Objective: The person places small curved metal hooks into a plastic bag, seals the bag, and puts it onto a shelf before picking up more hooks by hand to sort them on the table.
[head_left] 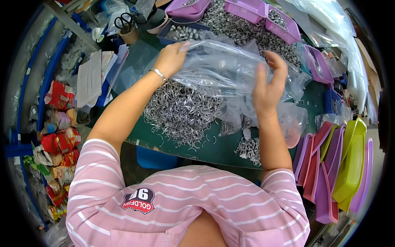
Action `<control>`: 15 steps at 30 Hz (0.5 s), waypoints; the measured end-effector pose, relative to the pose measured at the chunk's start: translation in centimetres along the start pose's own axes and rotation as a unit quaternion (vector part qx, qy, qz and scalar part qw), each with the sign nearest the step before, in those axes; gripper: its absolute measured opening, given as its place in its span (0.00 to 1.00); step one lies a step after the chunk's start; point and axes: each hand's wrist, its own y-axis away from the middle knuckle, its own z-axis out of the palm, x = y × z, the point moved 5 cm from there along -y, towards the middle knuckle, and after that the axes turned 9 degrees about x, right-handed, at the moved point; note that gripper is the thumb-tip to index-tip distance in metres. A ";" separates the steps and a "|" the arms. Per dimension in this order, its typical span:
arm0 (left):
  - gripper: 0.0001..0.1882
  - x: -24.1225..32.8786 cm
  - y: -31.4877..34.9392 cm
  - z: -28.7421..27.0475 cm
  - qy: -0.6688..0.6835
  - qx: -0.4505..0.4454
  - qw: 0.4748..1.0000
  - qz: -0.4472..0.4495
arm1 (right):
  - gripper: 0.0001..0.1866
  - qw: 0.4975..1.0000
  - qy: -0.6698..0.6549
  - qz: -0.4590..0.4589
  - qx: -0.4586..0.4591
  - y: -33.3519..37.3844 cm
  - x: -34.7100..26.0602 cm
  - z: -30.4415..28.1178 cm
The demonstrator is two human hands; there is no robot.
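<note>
A large clear plastic bag (222, 61) stretches across the middle of the table, above a heap of small curved metal pieces (181, 109). My left hand (170, 59) is closed on the bag's upper left edge, its fingertips partly hidden. At the bag's right end is my right hand (269, 84), slightly blurred, with thumb and fingers apart. Whether it touches the plastic I cannot tell. Part of the heap shows through the bag. Below my right hand, near the table's front edge, sits a smaller pile of metal pieces (249, 149).
Many metal rings (238, 22) cover the back of the green table (197, 153), among purple baskets (284, 26) and a dark blue tray (173, 39). Scissors (123, 20) and papers (89, 80) are at left. Nested coloured trays (349, 164) stand at right.
</note>
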 end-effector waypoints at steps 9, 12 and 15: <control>0.17 0.1 -2.6 3.3 0.017 0.076 0.997 0.007 | 0.14 0.801 0.381 -0.111 -0.449 6.2 7.8 7.0; 0.14 5.5 -0.6 2.6 -0.125 0.215 0.918 0.309 | 0.11 0.761 0.380 -0.082 -0.519 6.7 7.1 6.8; 0.10 8.5 2.3 5.1 -0.033 -0.014 0.884 0.467 | 0.11 0.750 0.359 -0.058 -0.552 7.1 5.1 7.1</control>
